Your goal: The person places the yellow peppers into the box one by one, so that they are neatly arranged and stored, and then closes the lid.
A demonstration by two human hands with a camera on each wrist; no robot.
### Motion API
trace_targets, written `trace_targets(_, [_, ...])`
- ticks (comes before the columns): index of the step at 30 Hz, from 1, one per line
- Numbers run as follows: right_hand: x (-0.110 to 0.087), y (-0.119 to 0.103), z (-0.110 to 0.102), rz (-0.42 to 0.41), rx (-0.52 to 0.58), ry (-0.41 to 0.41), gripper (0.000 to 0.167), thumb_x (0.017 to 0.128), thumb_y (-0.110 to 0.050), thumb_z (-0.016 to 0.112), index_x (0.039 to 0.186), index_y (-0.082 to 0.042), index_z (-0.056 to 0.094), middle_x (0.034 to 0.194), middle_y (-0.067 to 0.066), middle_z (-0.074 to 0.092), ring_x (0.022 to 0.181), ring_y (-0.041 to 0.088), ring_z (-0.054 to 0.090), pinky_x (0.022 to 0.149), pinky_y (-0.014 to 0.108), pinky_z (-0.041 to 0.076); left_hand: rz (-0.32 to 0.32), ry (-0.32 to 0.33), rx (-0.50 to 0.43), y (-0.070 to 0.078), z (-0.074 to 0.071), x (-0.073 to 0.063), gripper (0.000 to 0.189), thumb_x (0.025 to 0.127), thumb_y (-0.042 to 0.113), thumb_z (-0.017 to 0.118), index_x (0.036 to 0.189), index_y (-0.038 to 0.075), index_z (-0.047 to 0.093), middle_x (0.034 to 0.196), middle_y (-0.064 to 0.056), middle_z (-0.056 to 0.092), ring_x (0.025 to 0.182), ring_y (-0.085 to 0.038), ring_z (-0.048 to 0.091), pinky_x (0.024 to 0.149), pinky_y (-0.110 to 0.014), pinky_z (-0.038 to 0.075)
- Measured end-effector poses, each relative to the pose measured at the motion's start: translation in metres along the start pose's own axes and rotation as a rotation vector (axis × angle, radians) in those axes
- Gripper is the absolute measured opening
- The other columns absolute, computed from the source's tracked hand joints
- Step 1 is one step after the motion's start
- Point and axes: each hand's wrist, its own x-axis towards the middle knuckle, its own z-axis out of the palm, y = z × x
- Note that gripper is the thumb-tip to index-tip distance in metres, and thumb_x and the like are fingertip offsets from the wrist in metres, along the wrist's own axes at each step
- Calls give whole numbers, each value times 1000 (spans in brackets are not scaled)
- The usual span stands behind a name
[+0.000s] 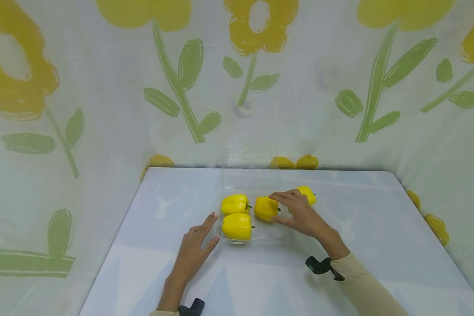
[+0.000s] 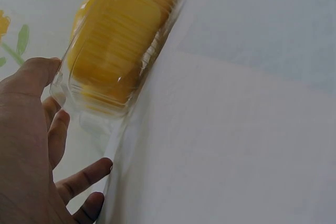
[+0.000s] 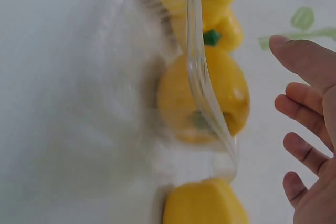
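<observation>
A clear plastic clamshell container [image 1: 269, 233] lies with its lid [image 1: 249, 177] folded back, away from me. Two yellow bell peppers, a rear one [image 1: 234, 204] and a front one [image 1: 236, 227], fill its left side. A third yellow bell pepper [image 1: 264, 209] sits at the right inside. My left hand [image 1: 193, 251] rests at the container's left side, fingers spread and thumb tip at its edge. Fingers loosely extended, my right hand [image 1: 302, 215] hovers by the third pepper, with a gap to it in the right wrist view. Another yellow bell pepper [image 1: 307, 195] lies outside, partly behind that hand.
The white patterned table [image 1: 359, 263] ends at a back edge just beyond the lid. A cloth with printed flowers [image 1: 320, 79] hangs behind and along the sides. Black wrist devices show on the left [image 1: 192, 307] and right [image 1: 317, 265] arms.
</observation>
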Motion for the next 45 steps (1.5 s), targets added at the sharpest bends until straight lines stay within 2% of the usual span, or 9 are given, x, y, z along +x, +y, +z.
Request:
trace_targets(3, [-1,5,-8,67,-27,19,63,83,-29,83,140,-15,59,140,6,59,118,26,45,93,57,32,5,4,4,0,-1,0,59,101,49,54,156,40,33,159,25,27,121,-24,50,94,-50,37])
trace_targets(8, [-5,19,-20,140,-23,41,63,85,-30,82,142,-17,58,143,7,56,121,27,41,90,52,27,21,15,-2,1,-3,0,59,101,47,55,156,37,35,159,23,28,119,-25,51,93,-50,38])
trace_targets(13, [-10,31,-27,161,-47,45,65,86,-34,81,143,-16,56,145,9,54,124,30,40,92,52,26,21,16,-9,2,-4,0,59,101,46,55,156,37,35,159,23,28,120,-25,51,93,-50,38])
trace_targets(20, [-14,45,-31,189,-90,42,70,84,-36,82,144,-11,54,146,13,51,124,34,37,88,52,25,25,21,-9,2,-4,1,60,101,47,55,156,37,35,159,24,27,120,-23,51,93,-49,37])
trace_targets(27, [-20,59,-34,207,-140,15,78,82,-37,83,147,-11,49,150,15,47,128,39,34,93,58,24,21,20,-9,3,-6,0,60,101,47,55,156,39,34,159,24,28,120,-24,51,93,-50,37])
trace_targets(33, [-25,71,-34,209,-171,9,83,80,-34,85,148,-10,46,150,15,45,127,42,33,93,59,22,23,19,-9,3,-6,-1,59,101,47,55,156,39,34,159,23,28,119,-24,51,93,-49,37])
trace_targets(37, [-26,77,-32,203,-171,11,83,80,-33,85,148,-9,46,150,16,45,126,43,33,93,60,22,8,11,-13,2,-4,-2,59,101,49,54,156,38,34,158,24,28,120,-23,51,93,-49,37])
trace_targets(45, [-24,83,-31,251,-194,-35,78,81,-32,84,146,-7,49,149,18,47,128,43,32,95,61,21,-1,-4,-29,1,-1,-2,59,101,49,54,156,38,34,159,25,26,120,-22,51,93,-49,36])
